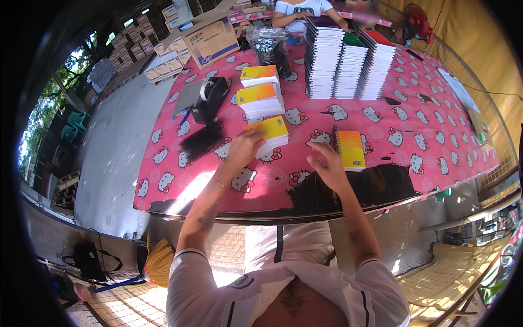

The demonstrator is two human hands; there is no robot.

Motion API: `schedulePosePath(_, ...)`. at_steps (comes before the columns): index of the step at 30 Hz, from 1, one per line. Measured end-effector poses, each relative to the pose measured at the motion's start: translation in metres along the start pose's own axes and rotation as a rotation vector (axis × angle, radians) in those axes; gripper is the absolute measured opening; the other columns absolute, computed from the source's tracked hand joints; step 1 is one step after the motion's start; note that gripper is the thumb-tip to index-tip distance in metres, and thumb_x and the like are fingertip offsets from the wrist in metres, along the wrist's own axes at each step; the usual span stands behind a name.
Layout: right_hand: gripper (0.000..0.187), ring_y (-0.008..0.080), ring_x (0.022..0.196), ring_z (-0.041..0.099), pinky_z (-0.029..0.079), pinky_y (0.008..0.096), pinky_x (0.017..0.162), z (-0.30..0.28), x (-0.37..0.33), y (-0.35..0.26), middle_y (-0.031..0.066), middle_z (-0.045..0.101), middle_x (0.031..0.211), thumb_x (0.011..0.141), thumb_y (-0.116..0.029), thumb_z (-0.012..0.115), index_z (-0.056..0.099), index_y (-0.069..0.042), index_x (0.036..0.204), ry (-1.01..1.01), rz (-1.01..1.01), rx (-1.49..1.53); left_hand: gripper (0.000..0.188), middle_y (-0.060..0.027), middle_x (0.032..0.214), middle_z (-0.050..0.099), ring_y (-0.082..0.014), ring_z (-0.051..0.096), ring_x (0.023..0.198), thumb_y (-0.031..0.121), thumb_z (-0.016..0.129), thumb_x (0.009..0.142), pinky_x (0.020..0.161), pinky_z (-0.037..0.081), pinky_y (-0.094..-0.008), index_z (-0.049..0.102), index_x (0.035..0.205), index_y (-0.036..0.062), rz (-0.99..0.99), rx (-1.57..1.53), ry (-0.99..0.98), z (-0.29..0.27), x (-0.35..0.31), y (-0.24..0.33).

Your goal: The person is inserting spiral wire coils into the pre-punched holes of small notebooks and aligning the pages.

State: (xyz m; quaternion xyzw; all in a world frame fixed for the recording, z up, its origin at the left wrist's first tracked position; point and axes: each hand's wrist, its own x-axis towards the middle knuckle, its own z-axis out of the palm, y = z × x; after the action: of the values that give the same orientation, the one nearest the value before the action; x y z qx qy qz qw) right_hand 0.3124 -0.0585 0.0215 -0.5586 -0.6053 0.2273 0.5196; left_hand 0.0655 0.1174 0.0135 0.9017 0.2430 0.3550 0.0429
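Note:
My left hand [248, 144] grips the left edge of the front stack of small yellow notebooks [271, 128]. Its fingers are bent and partly hidden. Behind this pile, two more stacks of yellow-covered notebooks [257, 94] stand in a row. My right hand [327, 164] holds nothing, its thumb and fingers apart, just left of a yellow-orange spiral notebook [351, 147]. That notebook lies on a little pile, with a black coil down its left side. A bundle of thin black binding coils [202, 140] lies left of my left hand.
A black tape dispenser [211, 101] stands at the left of the pink table [305, 188]. Tall stacks of spiral notebooks [325, 65] rise at the back, near a clear plastic bag [267, 46] and a cardboard box [211, 42]. Across the table is another person [301, 8].

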Motion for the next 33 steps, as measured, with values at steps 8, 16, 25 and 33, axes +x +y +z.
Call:
schedulePosePath(8, 0.054, 0.0278, 0.115, 0.064, 0.051, 0.0347, 0.096, 0.064, 0.063, 0.051, 0.0204, 0.06, 0.13, 0.09, -0.016, 0.071, 0.054, -0.001, 0.139, -0.099, 0.163, 0.043, 0.016, -0.0115, 0.099, 0.071, -0.0333, 0.07, 0.085, 0.01, 0.069, 0.089, 0.074, 0.057, -0.042, 0.071, 0.105, 0.0077, -0.09, 0.002, -0.038, 0.002, 0.004, -0.01)
schedulePosePath(16, 0.048, 0.0242, 0.129, 0.054, 0.043, 0.0339, 0.105, 0.074, 0.085, 0.044, 0.0128, 0.063, 0.131, 0.093, -0.006, 0.059, 0.055, -0.002, 0.14, -0.044, 0.305, 0.594, 0.015, -0.012, 0.095, 0.07, -0.034, 0.069, 0.083, 0.014, 0.068, 0.09, 0.072, 0.057, -0.0439, 0.07, 0.103, 0.0079, -0.13, 0.063, 0.036, 0.005, 0.005, 0.007)
schedulePosePath(25, 0.043, 0.0238, 0.116, 0.061, 0.045, 0.0317, 0.102, 0.083, 0.073, 0.051, 0.0161, 0.064, 0.123, 0.09, -0.001, 0.056, 0.062, 0.0, 0.133, -0.011, 0.129, -0.147, 0.015, -0.0133, 0.092, 0.07, -0.0354, 0.069, 0.081, 0.014, 0.067, 0.091, 0.071, 0.056, -0.0448, 0.07, 0.104, 0.0064, -0.179, 0.055, 0.109, 0.01, 0.007, -0.002)
schedulePosePath(33, 0.054, 0.018, 0.11, 0.058, 0.046, 0.0308, 0.095, 0.081, 0.095, 0.053, 0.0099, 0.06, 0.126, 0.088, 0.004, 0.054, 0.056, -0.006, 0.141, -0.041, 0.362, 0.574, 0.017, -0.0128, 0.094, 0.069, -0.035, 0.069, 0.082, 0.014, 0.067, 0.09, 0.07, 0.056, -0.0441, 0.07, 0.105, 0.0074, -0.184, 0.07, 0.118, 0.009, 0.005, 0.008)
